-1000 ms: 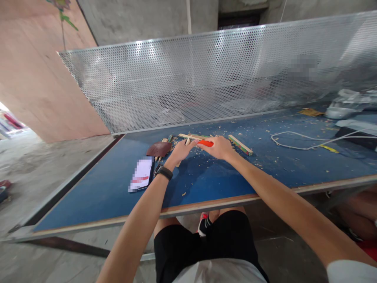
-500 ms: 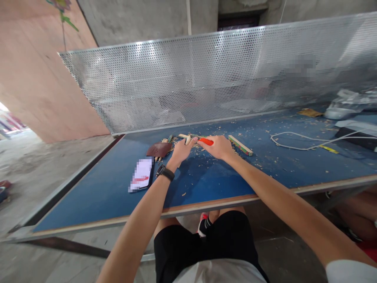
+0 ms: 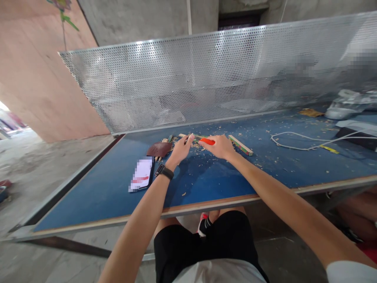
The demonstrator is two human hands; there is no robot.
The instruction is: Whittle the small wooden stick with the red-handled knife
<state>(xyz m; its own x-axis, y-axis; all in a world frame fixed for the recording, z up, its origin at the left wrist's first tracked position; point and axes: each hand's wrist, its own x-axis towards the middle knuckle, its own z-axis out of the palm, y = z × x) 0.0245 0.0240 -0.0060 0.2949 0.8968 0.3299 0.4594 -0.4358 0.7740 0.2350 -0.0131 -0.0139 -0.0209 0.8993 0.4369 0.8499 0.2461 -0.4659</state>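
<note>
Orange-handled slim tool [image 3: 207, 141], one, tip indistinct, gripped in a closed right hand [image 3: 220, 146], beyond and right of one black rectangular phone [image 3: 142, 174].
Nearer the phone, one curled left hand [image 3: 180, 150], cannot tell around what; just beyond the phone, one maroon curved sheet [image 3: 159, 149], half-hiding pale wooden sticks [image 3: 160, 159], too overlapped to count; farther right, one striped wooden bar [image 3: 240, 145].

A long, blue-topped table [image 3: 94, 188] stands on a grey concrete floor [image 3: 66, 157]. A shiny perforated metal screen [image 3: 203, 78] lines its far side, before a grey concrete wall [image 3: 141, 19]; left, a flat pinkish wall [image 3: 38, 70] borders bright light [image 3: 2, 106].
</note>
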